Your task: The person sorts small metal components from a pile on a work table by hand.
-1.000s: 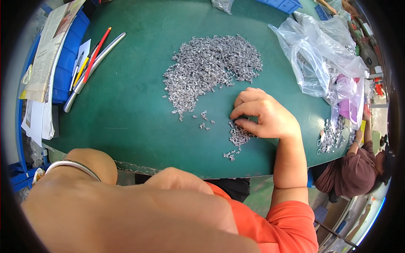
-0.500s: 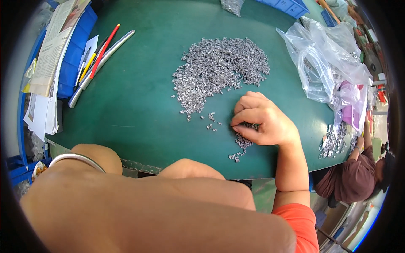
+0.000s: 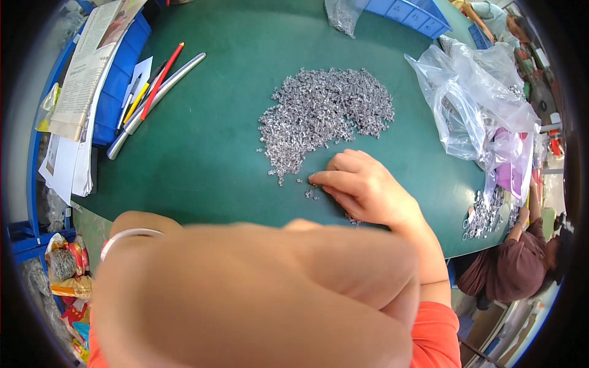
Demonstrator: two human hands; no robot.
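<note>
My right hand rests low over the green table, palm down. Its index finger stretches to the left and touches the tabletop beside loose metal pieces; the thumb lies apart below it. A few small grey metal parts with holes, nut-like, lie near the fingertip. More of them show partly under the hand. Just beyond spreads a large heap of the same parts. Blurred bare skin fills the lower foreground, with a pale bracelet at its left. The fingers of my left hand cannot be made out.
Pens and a silvery rod lie at left, beside a blue bin with newspaper. Clear plastic bags and scattered metal rings lie at right. Another blue bin stands at the back. A co-worker in brown is at right.
My right hand has moved left and slightly nearer, its index finger now stretched out. The blurred skin in front has risen and covers more of the near table edge. The view has shifted slightly.
</note>
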